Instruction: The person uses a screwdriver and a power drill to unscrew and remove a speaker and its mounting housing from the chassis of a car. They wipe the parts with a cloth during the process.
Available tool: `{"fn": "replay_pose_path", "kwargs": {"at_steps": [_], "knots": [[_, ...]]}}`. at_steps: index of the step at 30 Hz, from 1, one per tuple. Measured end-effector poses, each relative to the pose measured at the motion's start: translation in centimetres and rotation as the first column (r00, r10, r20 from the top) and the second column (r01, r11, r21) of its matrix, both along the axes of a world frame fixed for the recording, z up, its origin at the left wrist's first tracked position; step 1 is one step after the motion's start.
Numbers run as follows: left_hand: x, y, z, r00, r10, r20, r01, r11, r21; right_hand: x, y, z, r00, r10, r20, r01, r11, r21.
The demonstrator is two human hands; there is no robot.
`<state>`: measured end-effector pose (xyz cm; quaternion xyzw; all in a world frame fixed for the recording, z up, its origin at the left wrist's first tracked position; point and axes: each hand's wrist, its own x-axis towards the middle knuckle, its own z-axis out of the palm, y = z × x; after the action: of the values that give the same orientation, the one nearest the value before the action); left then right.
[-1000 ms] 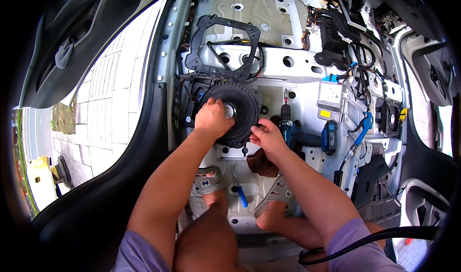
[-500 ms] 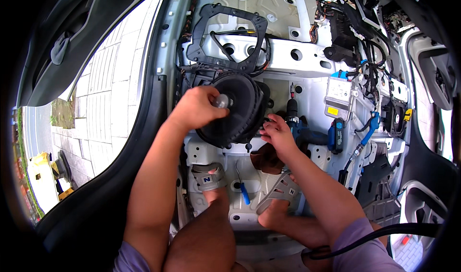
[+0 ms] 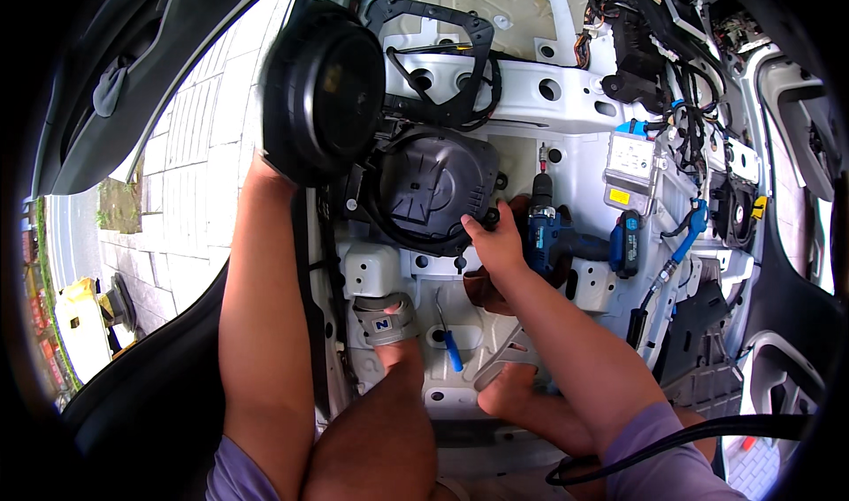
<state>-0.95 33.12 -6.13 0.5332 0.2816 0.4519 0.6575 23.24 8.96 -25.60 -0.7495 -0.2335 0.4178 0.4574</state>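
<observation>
A round black car speaker [image 3: 345, 94] is raised at the upper left, its magnet side facing me. My left hand [image 3: 276, 174] grips it from below and behind; the speaker covers the fingers. Below and to the right, a round black speaker housing [image 3: 424, 187] sits on the bare white car floor, with its ribbed inside showing. My right hand [image 3: 497, 244] is closed at the housing's right edge, thumb and forefinger around a small tab there. Just right of that hand lies a blue cordless drill [image 3: 550, 240] with a bit in its chuck.
Beyond the housing stands a black angular frame [image 3: 482, 37] with cables. A blue-handled pick [image 3: 453, 351] lies between my feet. On the right are a silver control box [image 3: 630, 167], wiring [image 3: 685, 121] and a blue air hose fitting [image 3: 690, 231]. The black door sill [image 3: 199, 324] borders the left.
My left hand has lifted the speaker off the housing, up and to the left, turning its back toward me. The housing is now uncovered. My right hand has stayed near its edge.
</observation>
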Motion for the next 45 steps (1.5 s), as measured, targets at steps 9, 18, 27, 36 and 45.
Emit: {"fn": "replay_pose_path", "kwargs": {"at_steps": [9, 18, 27, 36, 45], "knots": [[-2.2, -0.1, -1.7, 0.912, 0.227, 0.342, -0.110, 0.938, -0.329, -0.6, 2.2, 8.1, 0.920, -0.067, -0.386, -0.034, 0.968, -0.249], [-2.9, -0.6, -3.3, 0.771, 0.460, 0.441, -0.188, 0.825, -0.533, 1.4, -1.7, 17.3, 0.871, -0.198, -0.449, 0.013, 0.924, -0.382], [-0.4, -2.6, -2.5, 0.719, 0.590, 0.368, -0.252, 0.714, -0.653, 5.9, -8.4, 22.5, 0.889, -0.204, -0.410, 0.081, 0.952, -0.297], [0.4, -7.1, -1.8, 0.645, 0.621, 0.445, -0.116, 0.655, -0.747, 8.6, -13.7, 26.8, 0.896, -0.183, -0.406, 0.059, 0.952, -0.301], [0.1, -10.4, -2.7, 0.512, 0.819, 0.259, -0.238, 0.425, -0.873, 6.3, -16.2, 27.6, 0.920, -0.211, -0.330, 0.042, 0.890, -0.455]]}}
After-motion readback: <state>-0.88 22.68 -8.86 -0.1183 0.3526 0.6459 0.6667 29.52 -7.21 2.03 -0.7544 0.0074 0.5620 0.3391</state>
